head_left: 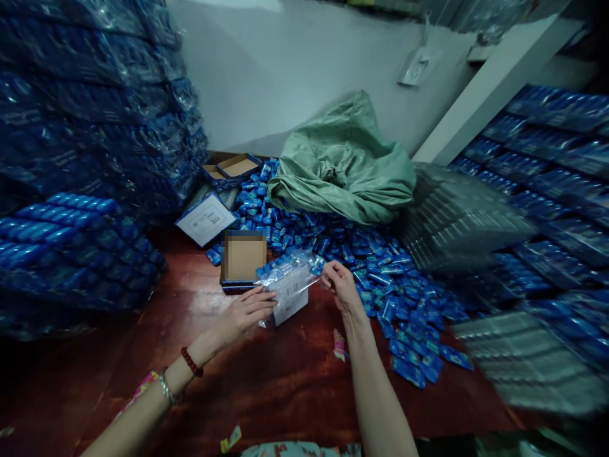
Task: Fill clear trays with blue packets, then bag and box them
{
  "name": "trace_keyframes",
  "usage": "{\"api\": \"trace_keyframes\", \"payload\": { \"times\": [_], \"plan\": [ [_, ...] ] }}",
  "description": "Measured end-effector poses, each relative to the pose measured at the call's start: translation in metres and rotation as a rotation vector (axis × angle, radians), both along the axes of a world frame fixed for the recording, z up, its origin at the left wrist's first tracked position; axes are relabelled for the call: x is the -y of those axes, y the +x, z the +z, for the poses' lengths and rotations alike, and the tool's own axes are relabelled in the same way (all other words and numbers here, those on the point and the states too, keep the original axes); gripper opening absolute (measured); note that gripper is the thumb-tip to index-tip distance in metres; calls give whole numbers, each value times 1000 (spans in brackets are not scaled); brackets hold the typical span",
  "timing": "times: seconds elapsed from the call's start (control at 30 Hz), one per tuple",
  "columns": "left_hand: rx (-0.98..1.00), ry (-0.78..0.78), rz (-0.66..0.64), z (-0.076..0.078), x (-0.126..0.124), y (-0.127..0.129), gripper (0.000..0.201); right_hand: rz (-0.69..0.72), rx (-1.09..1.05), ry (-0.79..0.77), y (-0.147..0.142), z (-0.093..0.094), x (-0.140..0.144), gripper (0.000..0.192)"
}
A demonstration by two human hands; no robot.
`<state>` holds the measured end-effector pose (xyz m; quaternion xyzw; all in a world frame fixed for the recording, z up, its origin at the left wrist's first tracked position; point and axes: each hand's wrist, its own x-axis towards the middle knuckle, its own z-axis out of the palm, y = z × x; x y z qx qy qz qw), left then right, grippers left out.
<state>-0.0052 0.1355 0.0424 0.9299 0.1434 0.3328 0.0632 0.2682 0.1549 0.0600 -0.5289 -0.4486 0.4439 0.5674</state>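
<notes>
A white-faced box in clear plastic wrap (pixel 291 297) stands tilted on the red-brown table in front of me, with blue packets showing along its top. My left hand (pixel 252 311) holds the box's left end, fingers stretched along it; the thumb is hidden. At the upper right corner, my right hand (pixel 339 284) pinches the clear plastic film (pixel 311 279) and pulls it taut. Just behind the box sits an open cardboard tray (pixel 245 257), its edge partly blurred out. A loose pile of small blue packets (pixel 385 279) spreads behind and to the right.
A green cloth sack (pixel 342 168) slumps over the pile at the wall. Wrapped blue stacks (pixel 95 108) rise on the left, more packs (pixel 547 171) on the right. Clear ridged plastic trays (pixel 528 362) lie at right. A white-faced box (pixel 206 219) and empty cardboard trays (pixel 238 166) are behind.
</notes>
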Motion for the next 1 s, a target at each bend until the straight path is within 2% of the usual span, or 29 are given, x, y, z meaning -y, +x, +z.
{"api": "trace_keyframes", "payload": {
  "times": [0.1,0.23,0.4,0.53,0.6,0.7,0.77,0.83,0.9,1.0],
  "plan": [
    [-44,7,-8,-1,-3,-9,36,-115,44,19,-4,-29,5,33],
    [-40,-28,-21,-3,-12,-15,37,-199,37,79,-22,-53,-13,31],
    [41,-56,-13,-1,-21,-16,30,-134,-2,102,-41,-60,-39,36],
    [197,-114,-47,-6,-16,-14,25,-150,17,123,-44,-60,-40,34],
    [364,-196,88,-16,-8,-6,18,-187,44,137,-45,-60,-36,32],
    [626,-293,446,-36,6,19,7,-268,101,157,-49,-61,-25,30],
    [774,-352,662,-44,13,39,13,-328,135,163,-54,-63,-15,29],
    [917,-452,816,-47,15,54,28,-371,165,163,-58,-64,-3,29],
    [1009,-651,865,-46,11,61,37,-386,194,162,-62,-66,10,28],
    [1028,-1011,758,-43,-2,57,47,-387,229,162,-68,-67,30,25]
  ]
}}
